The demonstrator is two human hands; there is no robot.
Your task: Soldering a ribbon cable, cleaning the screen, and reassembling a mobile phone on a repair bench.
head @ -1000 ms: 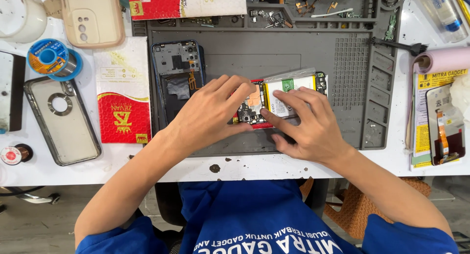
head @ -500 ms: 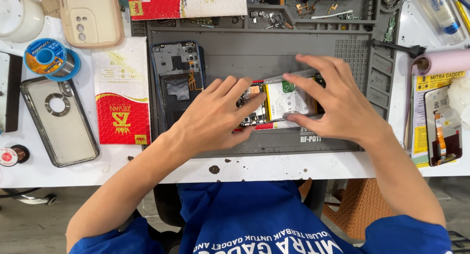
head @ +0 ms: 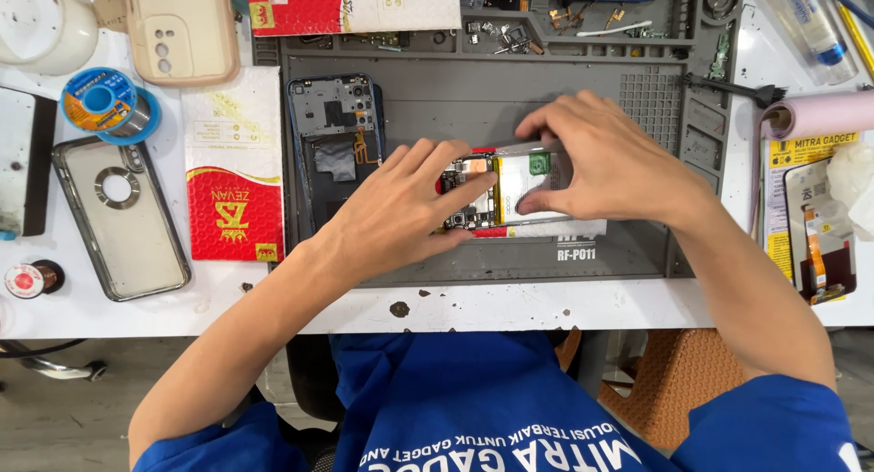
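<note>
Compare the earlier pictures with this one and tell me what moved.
The right hand shifted from the near edge of the opened phone to its far side, fingers now curled over the top edge and battery. The left hand stayed pressing the circuit-board end. The phone stayed on the grey mat; the back cover did not move.

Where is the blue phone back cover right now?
In the head view, the blue phone back cover lies inner side up on the left part of the grey repair mat, just left of the left hand and right of the red-and-white packet.
</note>
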